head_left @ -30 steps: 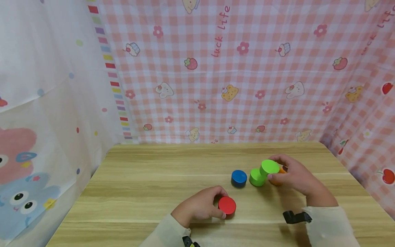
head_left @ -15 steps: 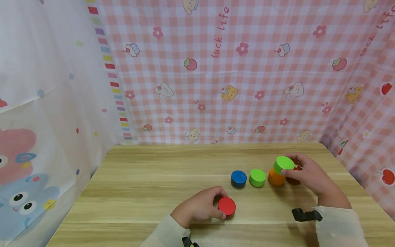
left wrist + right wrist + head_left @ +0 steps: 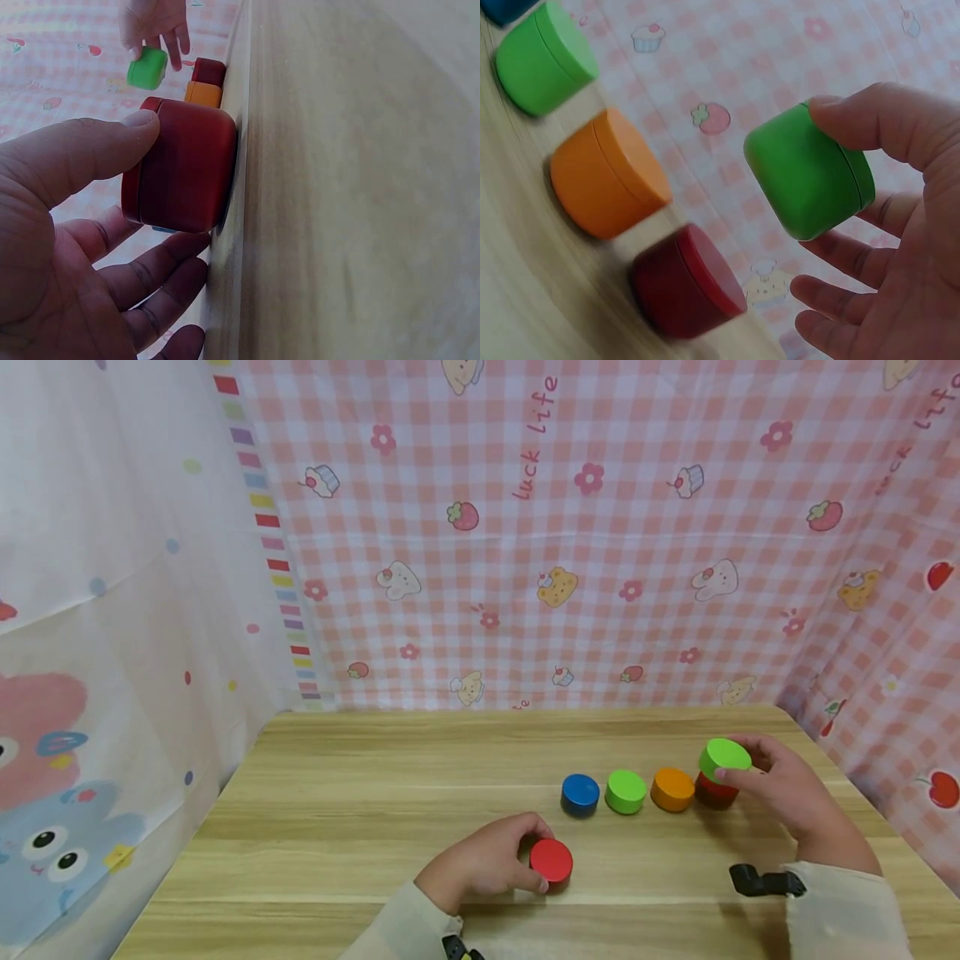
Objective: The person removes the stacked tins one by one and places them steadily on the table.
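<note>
My left hand (image 3: 491, 860) grips a small round red lidded jar (image 3: 551, 860) standing on the wooden table. In the left wrist view its thumb presses the side of that red jar (image 3: 187, 165) near the lid seam. My right hand (image 3: 783, 785) pinches a bright green lidded jar (image 3: 806, 176) between thumb and fingers, held up off the table. Seen from the head, this raised jar overlaps a dark red jar (image 3: 716, 793) behind and below it. The right wrist view shows a gap between the raised jar and the dark red jar (image 3: 690, 281).
Left of the dark red jar, an orange jar (image 3: 672, 790), a second green jar (image 3: 626, 792) and a blue jar (image 3: 581, 796) stand in a row on the table (image 3: 360, 827). A pink checked curtain (image 3: 480, 552) hangs behind the table's far edge.
My right hand has carried the green jar to the right, past the standing green and orange jars, to the dark red one. My left hand stays in place on the red jar.
</note>
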